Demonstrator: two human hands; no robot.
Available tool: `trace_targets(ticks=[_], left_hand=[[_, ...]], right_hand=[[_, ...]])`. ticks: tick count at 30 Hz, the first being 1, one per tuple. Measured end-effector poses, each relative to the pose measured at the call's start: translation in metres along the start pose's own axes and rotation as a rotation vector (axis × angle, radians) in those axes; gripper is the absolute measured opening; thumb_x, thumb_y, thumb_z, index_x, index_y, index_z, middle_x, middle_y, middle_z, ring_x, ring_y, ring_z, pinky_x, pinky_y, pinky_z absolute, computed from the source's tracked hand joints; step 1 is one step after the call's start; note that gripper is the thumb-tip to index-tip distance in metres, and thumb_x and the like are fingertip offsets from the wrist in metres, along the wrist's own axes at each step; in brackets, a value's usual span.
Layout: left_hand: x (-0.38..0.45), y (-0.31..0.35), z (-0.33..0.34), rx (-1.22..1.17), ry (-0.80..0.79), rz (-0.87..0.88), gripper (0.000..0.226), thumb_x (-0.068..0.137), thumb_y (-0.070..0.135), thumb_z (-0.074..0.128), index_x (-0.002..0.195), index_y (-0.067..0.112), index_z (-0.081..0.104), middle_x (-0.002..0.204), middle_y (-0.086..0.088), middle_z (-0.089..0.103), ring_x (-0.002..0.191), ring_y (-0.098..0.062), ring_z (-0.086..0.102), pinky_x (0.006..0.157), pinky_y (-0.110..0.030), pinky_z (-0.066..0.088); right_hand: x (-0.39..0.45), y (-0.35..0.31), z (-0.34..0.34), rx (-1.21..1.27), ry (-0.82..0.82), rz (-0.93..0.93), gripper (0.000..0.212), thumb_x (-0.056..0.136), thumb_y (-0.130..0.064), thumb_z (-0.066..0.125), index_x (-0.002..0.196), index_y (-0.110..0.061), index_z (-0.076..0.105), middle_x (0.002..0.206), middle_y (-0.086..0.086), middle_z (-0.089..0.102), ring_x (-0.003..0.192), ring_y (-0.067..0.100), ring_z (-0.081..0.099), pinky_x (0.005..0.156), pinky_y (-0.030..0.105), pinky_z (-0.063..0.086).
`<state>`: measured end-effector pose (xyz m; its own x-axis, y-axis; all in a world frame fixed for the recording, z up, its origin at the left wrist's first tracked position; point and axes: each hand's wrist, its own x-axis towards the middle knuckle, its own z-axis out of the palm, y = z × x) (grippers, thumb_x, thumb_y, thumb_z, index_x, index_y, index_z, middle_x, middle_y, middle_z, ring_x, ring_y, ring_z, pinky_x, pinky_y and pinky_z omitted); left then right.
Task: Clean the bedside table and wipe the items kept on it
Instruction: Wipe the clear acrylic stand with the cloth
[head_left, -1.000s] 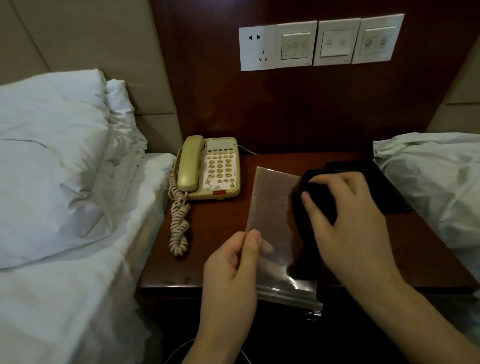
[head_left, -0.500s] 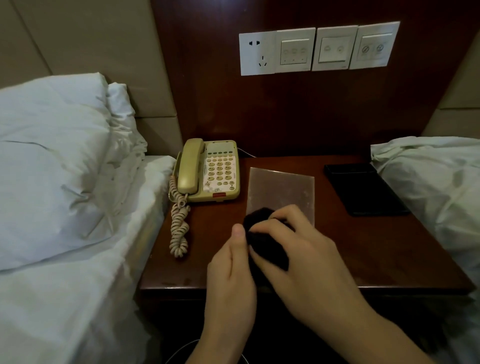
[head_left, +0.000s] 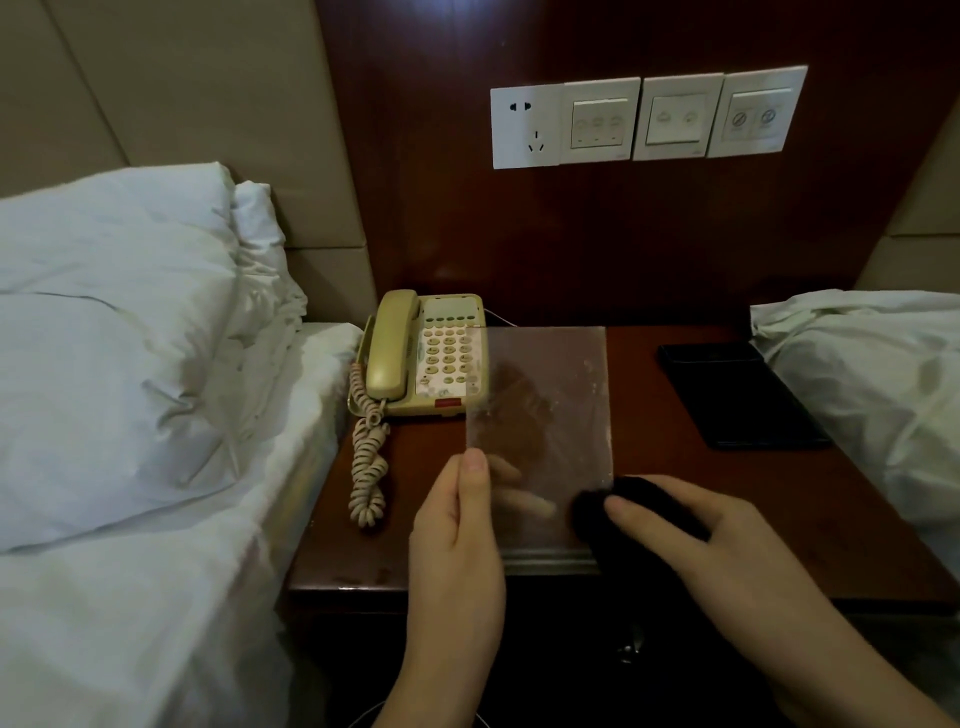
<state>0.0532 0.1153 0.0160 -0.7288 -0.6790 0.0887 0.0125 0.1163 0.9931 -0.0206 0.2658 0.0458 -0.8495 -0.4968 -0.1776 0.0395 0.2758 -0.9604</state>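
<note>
A clear acrylic stand (head_left: 545, 400) is held upright over the front of the dark wooden bedside table (head_left: 810, 525). My left hand (head_left: 457, 540) pinches its lower left edge, thumb in front. My right hand (head_left: 691, 540) grips a black cloth (head_left: 618, 514) and presses it against the stand's lower right corner. A beige corded telephone (head_left: 415, 353) sits at the table's back left, partly seen through the stand. A flat black item (head_left: 737, 395) lies at the back right.
White pillows and bedding (head_left: 119, 364) lie close on the left, and more white bedding (head_left: 872, 384) overlaps the table's right edge. The phone's coiled cord (head_left: 369, 462) hangs along the left side. A socket and switch panel (head_left: 644, 119) is on the wall behind.
The stand has been raised more upright and shifted left in front of the phone. My right hand with the cloth moved from the stand's lower left to its lower right corner.
</note>
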Motion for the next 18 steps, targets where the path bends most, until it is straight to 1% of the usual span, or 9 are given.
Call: trace_targets(ticks=[3, 6, 8, 9, 11, 13, 15, 16, 18], left_hand=[[0.002, 0.001, -0.004, 0.266, -0.003, 0.079, 0.040, 0.098, 0.063, 0.037, 0.112, 0.037, 0.064, 0.100, 0.018, 0.068, 0.098, 0.001, 0.064, 0.085, -0.027, 0.049], [-0.001, 0.012, -0.005, 0.466, -0.024, 0.028, 0.086, 0.077, 0.089, 0.040, 0.151, 0.046, 0.030, 0.131, 0.026, 0.052, 0.122, -0.006, 0.055, 0.101, -0.033, 0.046], [-0.006, 0.024, -0.004, 0.400, -0.060, -0.066, 0.113, 0.059, 0.099, 0.048, 0.153, 0.057, 0.003, 0.154, 0.025, 0.040, 0.137, -0.010, 0.047, 0.114, -0.042, 0.042], [-0.007, 0.027, -0.002, 0.372, -0.069, -0.103, 0.119, 0.053, 0.100, 0.052, 0.152, 0.059, 0.000, 0.157, 0.024, 0.037, 0.140, -0.011, 0.045, 0.116, -0.042, 0.040], [-0.007, 0.028, 0.002, 0.350, -0.096, -0.152, 0.125, 0.046, 0.101, 0.059, 0.152, 0.057, 0.008, 0.155, 0.023, 0.038, 0.140, -0.011, 0.045, 0.115, -0.043, 0.041], [-0.002, 0.022, 0.005, 0.243, -0.094, -0.195, 0.121, 0.040, 0.100, 0.063, 0.146, 0.054, 0.030, 0.143, 0.021, 0.048, 0.131, -0.008, 0.053, 0.108, -0.037, 0.047], [0.002, 0.019, 0.005, 0.056, -0.114, -0.254, 0.078, 0.044, 0.089, 0.071, 0.115, 0.061, 0.055, 0.124, 0.020, 0.059, 0.112, 0.000, 0.061, 0.091, -0.024, 0.052], [0.005, 0.018, 0.004, -0.059, -0.137, -0.304, 0.065, 0.046, 0.082, 0.074, 0.106, 0.060, 0.062, 0.121, 0.015, 0.064, 0.107, -0.001, 0.064, 0.089, -0.025, 0.053], [0.011, 0.014, 0.003, -0.315, -0.187, -0.453, 0.072, 0.049, 0.071, 0.076, 0.113, 0.038, 0.074, 0.117, 0.003, 0.074, 0.106, -0.015, 0.070, 0.095, -0.039, 0.056]], right_hand=[[0.000, -0.001, 0.002, -0.015, -0.001, -0.014, 0.012, 0.091, -0.026, 0.066, 0.094, -0.034, 0.075, 0.081, -0.010, 0.076, 0.068, 0.009, 0.072, 0.053, 0.015, 0.050], [-0.001, -0.004, 0.004, -0.052, 0.015, -0.075, 0.013, 0.090, -0.027, 0.066, 0.089, -0.036, 0.075, 0.082, -0.010, 0.075, 0.069, 0.006, 0.071, 0.055, 0.015, 0.049], [-0.005, -0.005, 0.008, -0.068, 0.004, -0.123, 0.014, 0.090, -0.029, 0.065, 0.088, -0.038, 0.074, 0.081, -0.011, 0.075, 0.071, 0.005, 0.071, 0.057, 0.016, 0.051], [-0.007, -0.007, 0.011, -0.074, -0.002, -0.132, 0.013, 0.090, -0.030, 0.065, 0.087, -0.039, 0.074, 0.080, -0.011, 0.075, 0.070, 0.005, 0.071, 0.055, 0.016, 0.051], [-0.011, -0.009, 0.015, -0.095, -0.015, -0.157, 0.012, 0.089, -0.029, 0.066, 0.086, -0.037, 0.074, 0.077, -0.008, 0.074, 0.067, 0.009, 0.071, 0.055, 0.025, 0.055], [-0.013, -0.013, 0.016, -0.115, -0.070, -0.194, 0.009, 0.086, -0.029, 0.070, 0.086, -0.037, 0.074, 0.077, -0.004, 0.074, 0.069, 0.013, 0.071, 0.059, 0.034, 0.058], [-0.017, -0.020, 0.015, -0.071, -0.169, -0.213, 0.015, 0.082, -0.029, 0.073, 0.089, -0.043, 0.074, 0.083, -0.008, 0.075, 0.073, 0.009, 0.072, 0.060, 0.022, 0.055], [-0.019, -0.023, 0.014, -0.027, -0.191, -0.210, 0.018, 0.080, -0.030, 0.074, 0.090, -0.045, 0.074, 0.085, -0.009, 0.076, 0.075, 0.008, 0.072, 0.060, 0.019, 0.053], [-0.019, -0.026, 0.012, 0.070, -0.118, -0.232, 0.018, 0.074, -0.030, 0.074, 0.087, -0.042, 0.076, 0.085, -0.007, 0.076, 0.075, 0.009, 0.073, 0.059, 0.015, 0.051]])
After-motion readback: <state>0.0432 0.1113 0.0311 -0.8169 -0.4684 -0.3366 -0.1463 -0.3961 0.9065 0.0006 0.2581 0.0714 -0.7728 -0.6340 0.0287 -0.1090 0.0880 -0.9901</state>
